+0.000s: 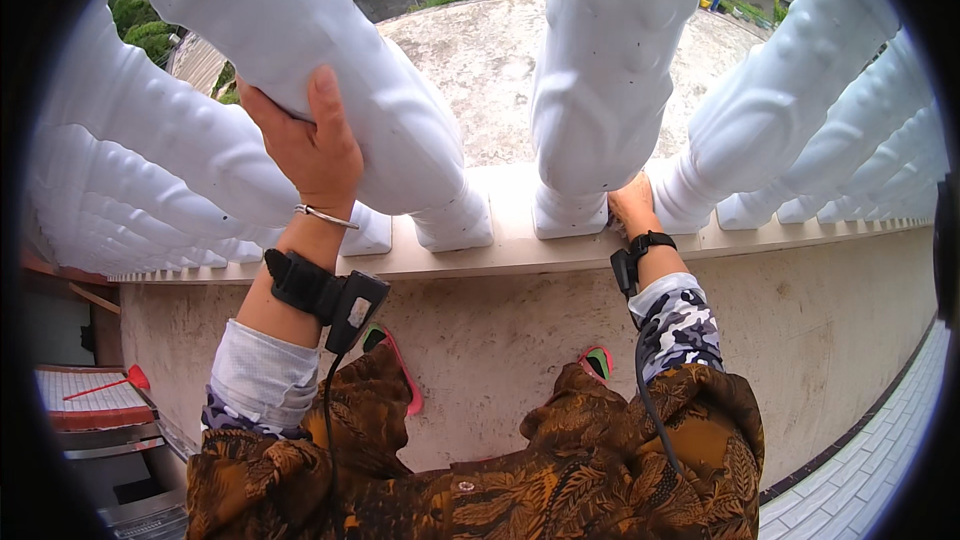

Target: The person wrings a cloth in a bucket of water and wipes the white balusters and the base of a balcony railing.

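Note:
My left hand grips a glossy white baluster, the thumb on its near face and the fingers passing behind it. Low down on the right, my right hand reaches between the foot of the middle white baluster and the neighbouring baluster. Its fingers are mostly hidden behind the middle baluster's base. A small bit of something dark and crumpled shows below that hand, too little to identify. The balusters stand on a pale tiled ledge.
More white balusters run off to both sides. Beyond them lies a weathered concrete surface. My feet, in pink and green slippers, are on a stained floor. A red-handled tool lies on steps at left; a brick-patterned tiled wall curves along the right.

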### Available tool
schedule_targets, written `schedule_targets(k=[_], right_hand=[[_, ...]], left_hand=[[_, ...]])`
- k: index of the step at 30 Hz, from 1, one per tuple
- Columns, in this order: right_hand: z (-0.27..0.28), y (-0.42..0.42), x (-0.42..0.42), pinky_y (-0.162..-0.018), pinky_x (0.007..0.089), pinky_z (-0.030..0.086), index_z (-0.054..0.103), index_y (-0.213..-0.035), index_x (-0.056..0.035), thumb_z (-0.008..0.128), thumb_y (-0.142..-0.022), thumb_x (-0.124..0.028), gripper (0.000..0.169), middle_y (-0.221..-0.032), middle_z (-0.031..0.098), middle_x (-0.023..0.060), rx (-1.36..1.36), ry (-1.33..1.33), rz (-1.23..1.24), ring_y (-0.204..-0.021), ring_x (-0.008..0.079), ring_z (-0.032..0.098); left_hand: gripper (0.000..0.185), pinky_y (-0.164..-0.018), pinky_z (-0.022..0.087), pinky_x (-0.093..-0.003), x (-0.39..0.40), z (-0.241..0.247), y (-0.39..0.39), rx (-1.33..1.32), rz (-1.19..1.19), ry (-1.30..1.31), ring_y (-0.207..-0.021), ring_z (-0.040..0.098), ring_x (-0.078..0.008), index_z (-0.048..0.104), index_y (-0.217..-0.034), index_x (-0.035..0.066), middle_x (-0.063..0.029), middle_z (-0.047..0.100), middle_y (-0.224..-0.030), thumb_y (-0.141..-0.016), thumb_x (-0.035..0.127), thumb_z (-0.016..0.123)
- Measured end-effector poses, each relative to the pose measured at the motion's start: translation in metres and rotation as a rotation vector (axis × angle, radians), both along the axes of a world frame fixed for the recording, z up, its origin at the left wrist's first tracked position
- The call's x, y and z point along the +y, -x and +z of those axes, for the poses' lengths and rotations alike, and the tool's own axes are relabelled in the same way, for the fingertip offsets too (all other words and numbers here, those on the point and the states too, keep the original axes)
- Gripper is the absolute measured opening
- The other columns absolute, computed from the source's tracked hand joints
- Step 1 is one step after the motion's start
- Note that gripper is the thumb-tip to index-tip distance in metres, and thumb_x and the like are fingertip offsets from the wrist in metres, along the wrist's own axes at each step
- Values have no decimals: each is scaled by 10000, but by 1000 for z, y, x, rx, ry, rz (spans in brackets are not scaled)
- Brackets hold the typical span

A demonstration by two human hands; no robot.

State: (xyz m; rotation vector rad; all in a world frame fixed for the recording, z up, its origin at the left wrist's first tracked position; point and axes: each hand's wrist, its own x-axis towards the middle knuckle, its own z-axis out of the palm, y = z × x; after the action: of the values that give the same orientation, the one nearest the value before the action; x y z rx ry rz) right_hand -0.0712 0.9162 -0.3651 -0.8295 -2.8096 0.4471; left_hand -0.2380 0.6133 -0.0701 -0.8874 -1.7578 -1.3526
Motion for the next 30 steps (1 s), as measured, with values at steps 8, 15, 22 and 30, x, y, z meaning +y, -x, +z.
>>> schedule_targets(k=[8,15,22,30], right_hand=[[12,-70,-58,-777,421,449,531,-1010,-73,644,-701,-196,351,-967,552,135,-16,-140,10,-950,304,521],[46,-71,-127,-756,425,467,590,-994,-54,549,-749,-232,306,-855,614,235,-53,355,153,-833,391,588],[150,13,-153,-624,389,456,564,-958,-16,558,-783,-142,216,-751,592,211,356,350,188,-696,346,581],[15,121,-124,-791,397,452,579,-979,-36,503,-792,-128,223,-970,598,160,148,-63,387,-923,336,550]], left_hand=[[754,-834,444,-380,7,0,0,43,101,-11,-980,555,-351,284,-1303,-20,-218,511,-1144,-785,401,633],[775,-830,446,-404,-2,5,-2,-4,103,26,-1026,512,-362,283,-1314,-17,-207,480,-1141,-763,376,660],[452,-794,485,-306,-102,-63,-71,-675,-158,-49,-987,549,-179,439,-1239,16,-118,454,-1191,-821,105,585],[359,-699,498,-297,-136,-107,-49,-845,-279,416,-786,603,-191,500,-1157,-1,-140,519,-1083,-828,124,568]])
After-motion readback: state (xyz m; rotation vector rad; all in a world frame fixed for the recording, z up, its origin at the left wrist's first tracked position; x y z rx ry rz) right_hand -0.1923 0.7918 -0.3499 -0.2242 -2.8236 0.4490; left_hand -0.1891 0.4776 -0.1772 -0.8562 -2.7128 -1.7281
